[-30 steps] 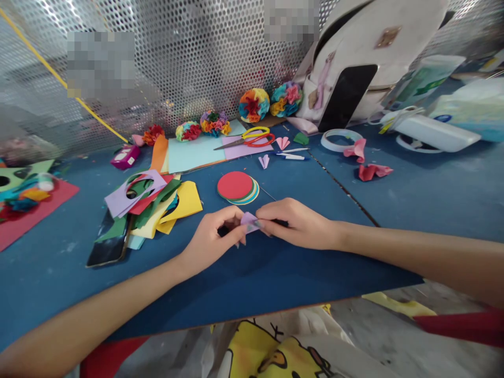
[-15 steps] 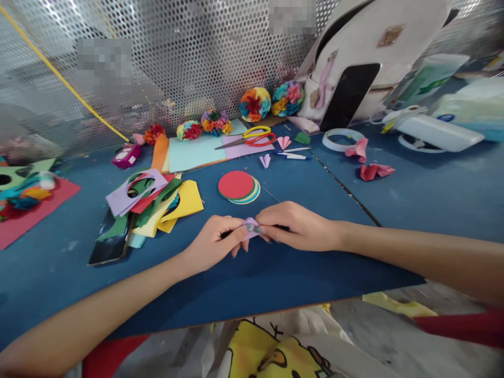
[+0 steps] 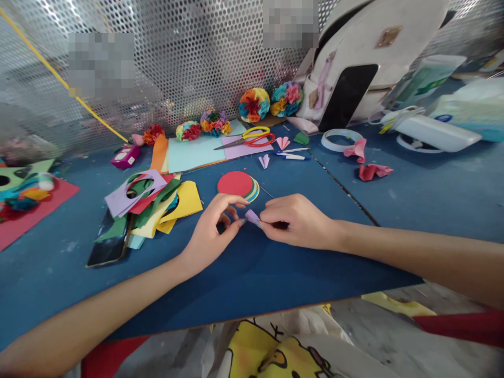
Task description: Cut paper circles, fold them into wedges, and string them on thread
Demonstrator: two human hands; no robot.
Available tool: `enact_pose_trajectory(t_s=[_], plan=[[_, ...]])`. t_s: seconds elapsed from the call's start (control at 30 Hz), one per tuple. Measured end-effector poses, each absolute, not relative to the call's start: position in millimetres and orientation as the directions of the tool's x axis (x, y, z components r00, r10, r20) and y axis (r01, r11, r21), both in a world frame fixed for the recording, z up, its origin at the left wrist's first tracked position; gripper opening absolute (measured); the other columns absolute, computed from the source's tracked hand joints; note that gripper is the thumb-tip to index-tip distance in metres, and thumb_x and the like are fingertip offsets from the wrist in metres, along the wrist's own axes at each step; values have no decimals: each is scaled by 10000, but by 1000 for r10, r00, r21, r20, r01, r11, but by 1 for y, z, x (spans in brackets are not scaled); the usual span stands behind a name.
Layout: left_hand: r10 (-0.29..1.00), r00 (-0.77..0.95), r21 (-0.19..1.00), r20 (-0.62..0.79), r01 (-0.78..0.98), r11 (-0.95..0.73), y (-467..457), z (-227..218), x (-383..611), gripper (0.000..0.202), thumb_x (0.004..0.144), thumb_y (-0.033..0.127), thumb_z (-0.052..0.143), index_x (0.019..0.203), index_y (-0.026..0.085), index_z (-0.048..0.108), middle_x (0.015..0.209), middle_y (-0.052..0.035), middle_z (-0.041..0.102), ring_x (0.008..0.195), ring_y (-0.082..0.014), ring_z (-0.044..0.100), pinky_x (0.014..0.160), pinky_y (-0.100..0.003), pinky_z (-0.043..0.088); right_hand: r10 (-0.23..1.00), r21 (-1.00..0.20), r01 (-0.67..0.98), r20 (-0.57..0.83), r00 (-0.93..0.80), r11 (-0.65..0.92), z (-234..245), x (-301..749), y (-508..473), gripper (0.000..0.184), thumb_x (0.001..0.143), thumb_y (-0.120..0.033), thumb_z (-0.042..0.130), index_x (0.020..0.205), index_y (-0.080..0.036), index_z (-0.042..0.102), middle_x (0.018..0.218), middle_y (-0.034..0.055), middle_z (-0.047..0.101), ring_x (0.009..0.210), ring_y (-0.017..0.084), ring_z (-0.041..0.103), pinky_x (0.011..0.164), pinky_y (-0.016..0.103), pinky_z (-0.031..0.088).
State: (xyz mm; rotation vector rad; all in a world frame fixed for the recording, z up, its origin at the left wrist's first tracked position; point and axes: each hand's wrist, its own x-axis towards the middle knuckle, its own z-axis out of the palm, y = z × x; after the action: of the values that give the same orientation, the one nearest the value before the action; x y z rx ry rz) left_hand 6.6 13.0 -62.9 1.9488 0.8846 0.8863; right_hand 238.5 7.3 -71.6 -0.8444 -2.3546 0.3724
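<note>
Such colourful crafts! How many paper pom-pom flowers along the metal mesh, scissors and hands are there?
Paper pom-pom flowers: 5
Scissors: 1
Hands, left hand and right hand: 2
Total: 8

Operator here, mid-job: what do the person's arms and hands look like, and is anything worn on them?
The left hand and right hand are bare, with no gloves. No sleeve, watch, bracelet or ring shows on them or on the left forearm or right forearm in view.

Blue counter (image 3: 252, 283): scissors (image 3: 244, 140) w/ yellow & red handles; stacked paper circles (image 3: 236, 186); coloured paper scraps (image 3: 151, 202); phone (image 3: 106, 244); tape roll (image 3: 342, 140); paper rosettes (image 3: 254, 105).
</note>
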Motion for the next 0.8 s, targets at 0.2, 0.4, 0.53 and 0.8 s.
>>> enact_pose_trajectory(t_s=[0.2,0.4,0.53,0.8], plan=[[783,564,796,263,333,-506,12,-62,5,191,905,99,595,1011,207,711,887,4,687,723,-115,595,678,-232,455,506,-428,317,462,-728,846,-70,239,7,415,1098,-336,473,718,-195,565,666,0,593,642,131,522,602,268,339],[810,568,859,145,335,-388,14,-63,4,275,965,130,482,1128,199,693,996,-30,777,919,-174,720,854,-285,520,403,-443,194,448,-798,875,-64,239,7,357,1131,-317,368,961,-176,648,904,59,727,825,172,587,740,291,431],[819,568,926,84,258,-274,13,-63,4,378,1069,275,432,1437,200,470,1177,-91,768,1086,-206,722,992,-338,508,439,-432,242,447,-779,869,-67,238,8,300,1106,-234,404,941,-180,649,861,44,707,827,173,587,740,290,433],[789,596,952,151,127,-279,16,-71,4,371,1034,196,477,1402,230,449,1495,-132,563,1246,-206,658,1087,-362,501,457,-434,259,452,-766,863,-69,238,8,246,1086,-209,439,1017,-186,674,965,55,751,914,177,645,804,295,477]])
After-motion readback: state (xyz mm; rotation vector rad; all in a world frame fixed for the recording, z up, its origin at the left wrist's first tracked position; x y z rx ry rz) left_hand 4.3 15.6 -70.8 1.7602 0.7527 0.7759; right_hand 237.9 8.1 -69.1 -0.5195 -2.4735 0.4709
